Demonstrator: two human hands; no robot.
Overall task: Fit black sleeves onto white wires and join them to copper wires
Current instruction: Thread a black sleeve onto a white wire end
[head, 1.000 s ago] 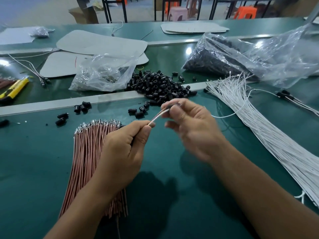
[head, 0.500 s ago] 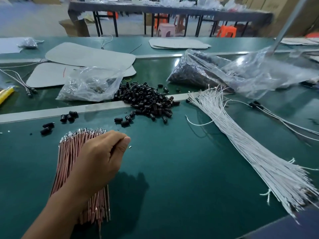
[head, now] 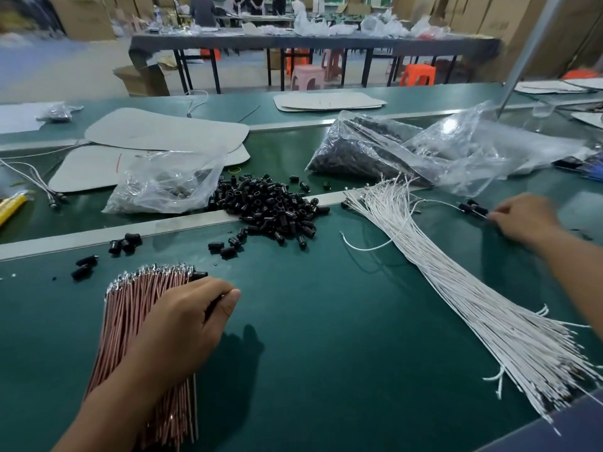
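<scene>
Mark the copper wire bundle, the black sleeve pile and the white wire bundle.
copper wire bundle (head: 130, 305): head view, upper stretch below the metal tips.
black sleeve pile (head: 270, 203): head view, middle of the heap.
white wire bundle (head: 456, 282): head view, mid-length of the strands.

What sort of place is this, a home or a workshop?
Most likely a factory assembly floor for wiring. The green worktable holds a bundle of copper wires, white wires and a heap of black sleeves; behind stand more long tables, plastic stools and stacked cardboard boxes.
</scene>
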